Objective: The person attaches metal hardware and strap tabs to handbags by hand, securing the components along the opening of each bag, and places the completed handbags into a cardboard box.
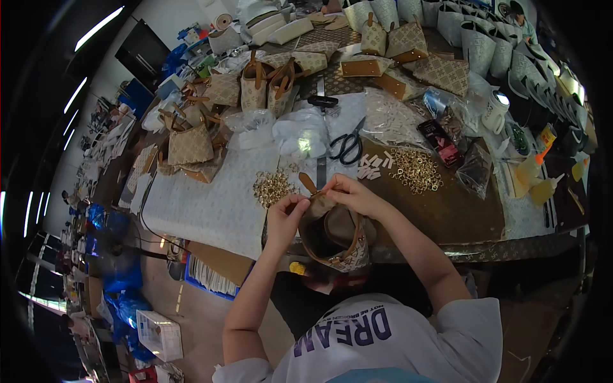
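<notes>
A patterned beige handbag [350, 260] stands open at the table's front edge, close against my body, its brown lining showing. My left hand [285, 220] pinches the bag's far rim from the left. At the same rim, my right hand [352, 194] has its fingertips closed on the bag near a brown leather tab [308, 183] that sticks up between the hands. Any small part between my fingertips is too hidden to make out. Just beyond the left hand lies a pile of gold metal rings [273, 187].
Black-handled scissors [347, 148], pale strips [373, 167] and more gold hardware [416, 171] lie beyond my hands. Finished-looking bags [190, 145] crowd the left and back. A dark red box [439, 143], a white mug [495, 113] and glue bottles [544, 190] stand right.
</notes>
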### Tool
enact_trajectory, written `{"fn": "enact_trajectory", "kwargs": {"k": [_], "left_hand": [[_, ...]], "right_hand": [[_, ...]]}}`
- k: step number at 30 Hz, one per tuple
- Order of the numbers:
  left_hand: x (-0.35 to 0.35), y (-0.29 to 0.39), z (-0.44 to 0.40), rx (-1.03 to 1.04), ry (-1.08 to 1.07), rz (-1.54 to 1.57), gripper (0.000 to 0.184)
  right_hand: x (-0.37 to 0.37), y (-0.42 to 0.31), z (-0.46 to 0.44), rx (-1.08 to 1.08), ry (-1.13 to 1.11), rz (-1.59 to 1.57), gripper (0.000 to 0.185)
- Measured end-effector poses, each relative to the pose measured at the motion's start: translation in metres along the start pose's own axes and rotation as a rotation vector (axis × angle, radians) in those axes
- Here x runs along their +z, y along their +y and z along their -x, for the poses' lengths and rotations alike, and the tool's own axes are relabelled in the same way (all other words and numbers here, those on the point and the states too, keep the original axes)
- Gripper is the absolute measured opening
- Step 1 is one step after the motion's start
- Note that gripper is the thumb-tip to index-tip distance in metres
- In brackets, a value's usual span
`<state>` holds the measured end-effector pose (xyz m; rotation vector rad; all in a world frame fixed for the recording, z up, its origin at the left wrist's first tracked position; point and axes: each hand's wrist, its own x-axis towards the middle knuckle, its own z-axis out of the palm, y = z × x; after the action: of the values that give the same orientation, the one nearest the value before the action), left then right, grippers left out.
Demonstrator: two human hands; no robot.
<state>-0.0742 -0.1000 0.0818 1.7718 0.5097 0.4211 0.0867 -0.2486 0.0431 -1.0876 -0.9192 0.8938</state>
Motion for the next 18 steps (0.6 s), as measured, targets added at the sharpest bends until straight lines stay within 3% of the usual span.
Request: {"fn": "enact_trajectory", "kwargs": {"k": [5,9,15,18], "left_hand": [[-0.025,-0.018,-0.013,-0.358,-0.214,0.415,0.018],[-0.03,-0.013,-0.023,-0.44,-0.212,0.565,0.018],[-0.042,0.006,-0.046,-0.369,-0.532,0.312,0.014],[-0.04,0.021,-0.052,-0.242,-0.601,-0.053,0.013]], "right_hand": [[0.011,-0.017,-0.005,0.084,-0.091,0.134,0.018],[0.016,-0.007,-0.013,0.086,-0.095,0.167,0.018],[0.021,-0.015,-0.012,0.131,-0.103,0.146,0.02],[0.02,-0.014,-0.012,0.134,-0.092,0.131,0.023]]}}
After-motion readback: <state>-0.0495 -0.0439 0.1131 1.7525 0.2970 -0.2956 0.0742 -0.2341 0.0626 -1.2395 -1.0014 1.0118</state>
